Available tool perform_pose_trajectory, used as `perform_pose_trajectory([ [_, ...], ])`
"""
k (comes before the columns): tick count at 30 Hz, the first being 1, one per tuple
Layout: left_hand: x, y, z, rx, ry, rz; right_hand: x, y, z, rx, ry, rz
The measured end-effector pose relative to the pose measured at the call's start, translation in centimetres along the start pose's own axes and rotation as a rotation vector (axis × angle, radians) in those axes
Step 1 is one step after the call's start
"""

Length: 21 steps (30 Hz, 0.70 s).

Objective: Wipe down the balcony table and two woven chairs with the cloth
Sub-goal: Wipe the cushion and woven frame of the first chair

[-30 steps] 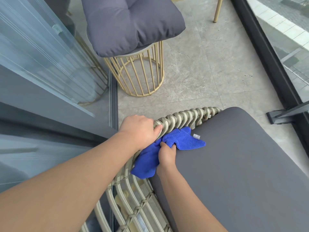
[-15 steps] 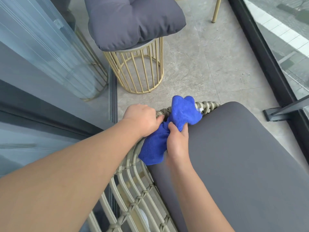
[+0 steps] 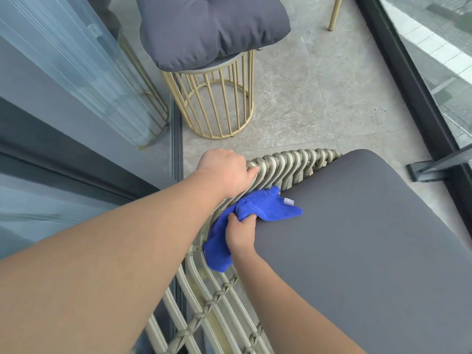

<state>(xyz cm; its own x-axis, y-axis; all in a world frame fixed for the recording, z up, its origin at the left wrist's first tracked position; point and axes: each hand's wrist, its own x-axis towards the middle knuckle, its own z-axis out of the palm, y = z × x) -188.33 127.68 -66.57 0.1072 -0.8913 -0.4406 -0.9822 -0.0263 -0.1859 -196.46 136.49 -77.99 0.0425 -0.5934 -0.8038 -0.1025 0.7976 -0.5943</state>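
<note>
A woven beige chair (image 3: 293, 162) with a flat grey seat cushion (image 3: 370, 238) fills the lower right. My left hand (image 3: 227, 172) grips the chair's woven rim at its upper left corner. Just below it, my right hand (image 3: 241, 231) is closed on a blue cloth (image 3: 265, 209), pressing it against the inner side of the woven arm where it meets the cushion. Part of the cloth hangs below my hand over the weave. A small gold wire-frame table (image 3: 212, 98) stands beyond, its top hidden under a dark grey tufted cushion (image 3: 209, 29).
A glass sliding door (image 3: 63, 85) and its dark frame run along the left. Grey floor tiles (image 3: 319, 93) lie between the chair and table. A black railing base with glass (image 3: 413, 93) lines the right. A gold furniture leg (image 3: 334, 14) stands at the top.
My right hand has drawn the cloth back down from the top of the woven rim to the inner side by the cushion. My left hand stays on the rim.
</note>
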Motion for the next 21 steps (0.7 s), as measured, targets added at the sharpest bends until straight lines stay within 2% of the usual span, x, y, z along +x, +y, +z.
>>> perform_pose_trajectory([
  [6, 0.0, 0.0, 0.0, 0.003, 0.005, -0.003, -0.9, -2.0, -0.4, 0.25, -0.023, 0.001],
  [12, 0.0, 0.1, -0.2, -0.017, 0.008, -0.022, -2.9, -4.7, -1.1, 0.378, -0.034, -0.164],
  [18, -0.1, 0.0, -0.4, -0.051, -0.001, -0.032, -4.3, -7.3, -3.8, 0.292, -0.045, -0.378],
  [21, -0.3, 0.1, -0.8, -0.06, -0.012, -0.038, -4.0, -6.5, -4.8, 0.259, -0.016, -0.37],
])
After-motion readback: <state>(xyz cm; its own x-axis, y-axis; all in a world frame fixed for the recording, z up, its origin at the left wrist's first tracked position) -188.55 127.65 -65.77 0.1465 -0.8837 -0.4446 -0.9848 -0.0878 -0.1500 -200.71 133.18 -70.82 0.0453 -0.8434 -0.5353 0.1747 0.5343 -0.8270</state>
